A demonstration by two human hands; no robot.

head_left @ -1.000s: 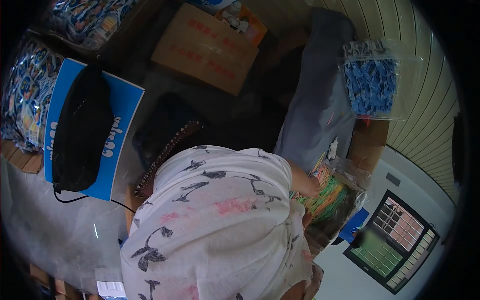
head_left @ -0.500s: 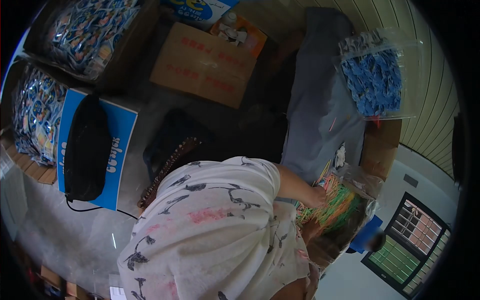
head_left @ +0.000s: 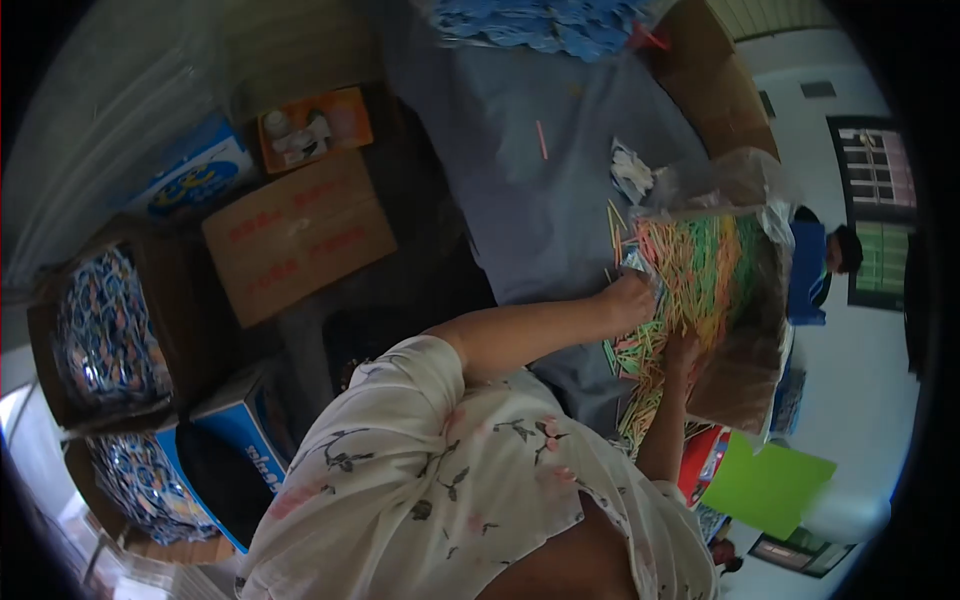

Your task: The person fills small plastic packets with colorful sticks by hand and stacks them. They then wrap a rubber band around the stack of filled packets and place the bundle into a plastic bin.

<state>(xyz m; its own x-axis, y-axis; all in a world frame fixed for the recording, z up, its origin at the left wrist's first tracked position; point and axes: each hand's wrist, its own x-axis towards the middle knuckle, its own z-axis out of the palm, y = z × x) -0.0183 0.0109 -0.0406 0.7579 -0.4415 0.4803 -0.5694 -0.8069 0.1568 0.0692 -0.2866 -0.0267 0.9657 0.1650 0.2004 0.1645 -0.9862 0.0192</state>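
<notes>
My left hand (head_left: 628,303) is closed on a small clear packet with blue and white print (head_left: 638,264), at the near edge of a heap of thin colored sticks (head_left: 690,260). Green, orange, yellow and pink sticks lie in an open, plastic-lined cardboard box (head_left: 735,385). Lower and to the right, my right hand (head_left: 683,350) reaches into the sticks; its fingertips are hidden among them. More sticks spill out beside my forearm onto the grey cloth (head_left: 560,230).
Crumpled white material (head_left: 631,172) and a pink stick (head_left: 542,140) lie on the cloth. Blue packets (head_left: 550,25) are at the top. On the left are a closed carton (head_left: 300,235), an orange tray (head_left: 315,130) and boxes of packets (head_left: 110,330). A person in blue (head_left: 815,265) is at the right.
The view has turned and moved closer to the sticks. Both of my hands now show more clearly, and the small packet is visible in my left hand.
</notes>
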